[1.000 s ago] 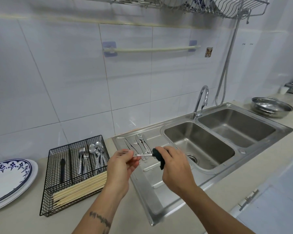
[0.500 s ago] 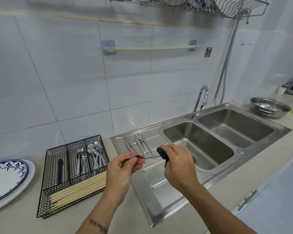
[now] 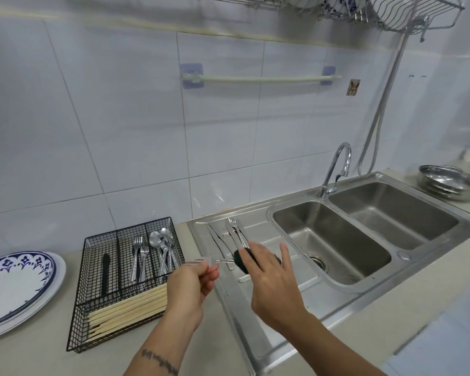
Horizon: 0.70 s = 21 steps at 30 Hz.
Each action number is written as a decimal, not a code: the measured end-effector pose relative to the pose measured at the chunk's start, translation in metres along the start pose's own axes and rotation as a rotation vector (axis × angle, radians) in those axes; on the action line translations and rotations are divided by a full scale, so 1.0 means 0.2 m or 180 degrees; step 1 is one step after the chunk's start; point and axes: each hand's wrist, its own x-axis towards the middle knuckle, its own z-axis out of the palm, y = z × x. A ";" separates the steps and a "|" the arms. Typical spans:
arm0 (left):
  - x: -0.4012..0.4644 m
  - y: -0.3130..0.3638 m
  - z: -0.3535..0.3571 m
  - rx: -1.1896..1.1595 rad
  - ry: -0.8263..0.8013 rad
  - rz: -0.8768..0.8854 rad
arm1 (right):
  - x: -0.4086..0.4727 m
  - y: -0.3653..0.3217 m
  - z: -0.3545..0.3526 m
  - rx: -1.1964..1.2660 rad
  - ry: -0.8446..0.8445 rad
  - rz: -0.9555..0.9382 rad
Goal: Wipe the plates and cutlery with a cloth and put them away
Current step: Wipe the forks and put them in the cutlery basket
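- The left hand is pinching one end of a slim metal piece of cutlery between thumb and curled fingers, holding it level above the steel draining board; which kind of utensil it is cannot be told.
- The right hand is sitting at 3 o'clock of the left, holding a dark cloth against the utensil's far end; the cloth is tucked under the palm while the forefinger and outer fingers are sticking out fairly straight, so the grip is looking loose.
- More knives and a fork are lying flat on the draining board at 12 o'clock of the hands, just beside one another.
- A black wire caddy is standing on the counter at 9 o'clock of the left hand, holding forks, spoons, a dark-handled utensil and, in its near compartment, pale chopsticks.
- Blue-patterned plates are lying stacked at 9 o'clock of the caddy.
- A double sink is lying at 2 o'clock of the hands, with a steel bowl beyond it.
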 end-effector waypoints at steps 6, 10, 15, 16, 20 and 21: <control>0.10 0.05 -0.08 -0.0297 0.0171 -0.0184 | 0.14 -0.11 0.09 0.0157 -0.0272 -0.0428; 0.20 0.04 -0.18 -0.0464 0.0367 -0.0165 | 0.21 -0.13 0.17 0.0397 -0.0341 -0.0414; 0.33 0.07 -0.23 -0.0805 0.0630 -0.0113 | 0.35 -0.24 0.27 0.0609 -0.0592 -0.0588; 0.37 0.10 -0.25 -0.0819 0.0740 -0.0049 | 0.36 -0.24 0.30 0.0649 -0.0650 -0.0564; 0.60 0.27 -0.36 -0.0398 0.1229 0.0324 | 0.41 -0.19 0.36 0.0958 -0.0684 -0.0161; 0.66 0.32 -0.39 -0.0156 0.1332 0.0461 | 0.42 -0.16 0.37 0.1050 -0.0668 -0.0071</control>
